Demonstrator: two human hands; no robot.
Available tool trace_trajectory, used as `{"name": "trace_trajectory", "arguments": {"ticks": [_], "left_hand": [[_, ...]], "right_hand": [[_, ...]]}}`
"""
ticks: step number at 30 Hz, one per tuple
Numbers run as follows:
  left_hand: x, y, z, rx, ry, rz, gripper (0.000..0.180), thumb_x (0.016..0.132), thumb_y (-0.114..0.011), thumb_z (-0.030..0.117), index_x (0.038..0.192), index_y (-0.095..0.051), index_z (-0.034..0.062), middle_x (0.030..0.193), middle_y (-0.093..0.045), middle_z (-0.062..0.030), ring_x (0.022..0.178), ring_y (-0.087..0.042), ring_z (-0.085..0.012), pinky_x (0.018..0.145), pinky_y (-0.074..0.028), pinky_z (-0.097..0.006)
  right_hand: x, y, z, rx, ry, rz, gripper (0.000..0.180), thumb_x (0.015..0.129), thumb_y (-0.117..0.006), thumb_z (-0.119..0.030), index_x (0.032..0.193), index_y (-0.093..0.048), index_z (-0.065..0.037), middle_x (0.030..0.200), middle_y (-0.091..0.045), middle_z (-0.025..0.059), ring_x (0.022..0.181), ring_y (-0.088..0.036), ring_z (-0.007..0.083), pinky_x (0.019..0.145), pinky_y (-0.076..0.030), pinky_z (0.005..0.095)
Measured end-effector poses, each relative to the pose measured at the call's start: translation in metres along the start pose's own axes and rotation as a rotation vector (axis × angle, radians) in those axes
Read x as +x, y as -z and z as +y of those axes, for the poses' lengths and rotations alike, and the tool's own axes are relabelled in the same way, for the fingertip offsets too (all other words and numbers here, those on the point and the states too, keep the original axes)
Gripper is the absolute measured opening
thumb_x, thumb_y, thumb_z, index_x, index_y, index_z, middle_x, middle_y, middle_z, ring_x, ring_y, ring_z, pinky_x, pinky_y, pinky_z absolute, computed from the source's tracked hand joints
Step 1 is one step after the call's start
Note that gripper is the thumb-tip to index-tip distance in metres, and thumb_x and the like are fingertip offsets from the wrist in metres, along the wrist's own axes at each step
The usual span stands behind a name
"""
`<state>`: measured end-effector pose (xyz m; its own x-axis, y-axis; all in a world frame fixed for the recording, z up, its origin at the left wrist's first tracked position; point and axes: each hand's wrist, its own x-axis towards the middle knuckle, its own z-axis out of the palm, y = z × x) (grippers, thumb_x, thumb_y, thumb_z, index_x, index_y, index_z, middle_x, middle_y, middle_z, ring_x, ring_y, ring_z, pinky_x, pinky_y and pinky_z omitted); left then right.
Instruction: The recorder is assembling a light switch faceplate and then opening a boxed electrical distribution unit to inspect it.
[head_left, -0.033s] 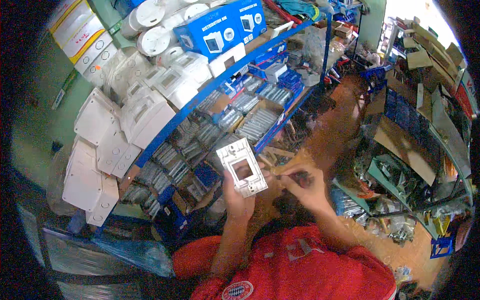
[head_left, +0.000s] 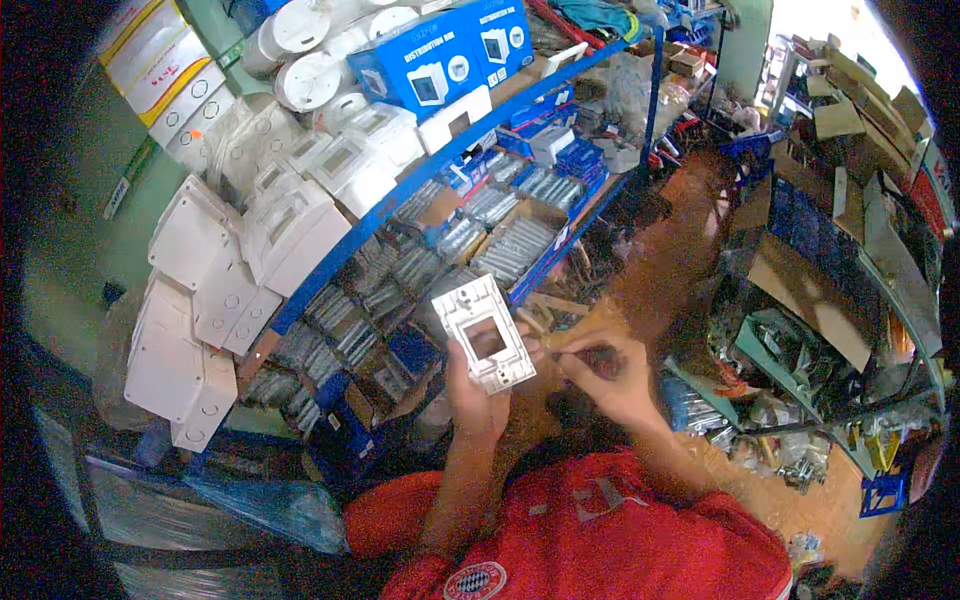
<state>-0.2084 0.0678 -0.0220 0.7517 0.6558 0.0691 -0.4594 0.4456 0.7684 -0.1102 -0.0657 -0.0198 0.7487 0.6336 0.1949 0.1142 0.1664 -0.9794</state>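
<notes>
My left hand [head_left: 474, 392] grips a white rectangular plastic switch plate frame [head_left: 484, 334], fingers behind it and thumb at its left edge. A rectangular opening shows in the middle of the frame, with small holes above and below it. Just right of the frame, my right hand [head_left: 608, 378] is closed in a pinch, apart from the plate. Whatever lies between its fingertips is too small to make out.
A blue-edged shelf [head_left: 375, 213] on the left carries white enclosures [head_left: 192, 235] and a blue carton [head_left: 440, 72]. Below are packs of metal tubes [head_left: 514, 245]. Cardboard [head_left: 808, 300] and a cluttered rack [head_left: 790, 375] stand at right, beyond the brown floor [head_left: 655, 250].
</notes>
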Motion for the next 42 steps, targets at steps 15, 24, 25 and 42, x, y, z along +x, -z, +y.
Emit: {"name": "trace_trajectory", "arguments": {"ticks": [15,24,25,42], "left_hand": [[-0.002,-0.001,-0.009,0.126,-0.16,-0.072,0.062,0.094,-0.024,0.054,0.122,-0.039,0.0005,0.11,-0.057,-0.023,0.093,-0.06,-0.0311,0.083,-0.048,-0.043],[-0.008,-0.004,-0.011,0.111,-0.121,0.0,0.068,0.093,-0.027,0.055,0.119,-0.047,-0.0047,0.11,-0.059,-0.0189,0.096,-0.06,-0.0285,0.087,-0.045,-0.039],[-0.008,-0.002,-0.009,0.078,-0.059,0.021,0.068,0.093,-0.027,0.055,0.119,-0.047,-0.0047,0.11,-0.059,-0.0193,0.096,-0.06,-0.0288,0.087,-0.046,-0.04],[-0.006,0.004,-0.005,0.068,-0.152,-0.038,0.055,0.094,-0.027,0.052,0.109,-0.046,0.0033,0.106,-0.059,-0.0226,0.09,-0.061,-0.0308,0.081,-0.048,-0.042]], "right_hand": [[-0.008,-0.025,-0.009,-0.438,0.376,-0.047,0.018,0.069,-0.072,-0.006,0.086,-0.065,-0.006,0.08,-0.064,0.0127,0.075,-0.065,0.0273,0.067,-0.052,0.0346],[-0.003,-0.032,0.012,-0.535,0.564,-0.008,0.024,0.067,-0.073,-0.007,0.089,-0.063,-0.008,0.078,-0.062,0.0103,0.07,-0.063,0.0295,0.06,-0.052,0.0363],[-0.004,-0.031,0.014,-0.534,0.567,-0.007,0.024,0.067,-0.073,-0.007,0.089,-0.063,-0.008,0.078,-0.062,0.0103,0.07,-0.063,0.0295,0.06,-0.052,0.0363],[-0.006,-0.027,-0.028,-0.683,0.484,-0.09,0.025,0.066,-0.072,-0.007,0.09,-0.065,-0.01,0.085,-0.064,0.0112,0.076,-0.063,0.0305,0.066,-0.052,0.0352]]}}
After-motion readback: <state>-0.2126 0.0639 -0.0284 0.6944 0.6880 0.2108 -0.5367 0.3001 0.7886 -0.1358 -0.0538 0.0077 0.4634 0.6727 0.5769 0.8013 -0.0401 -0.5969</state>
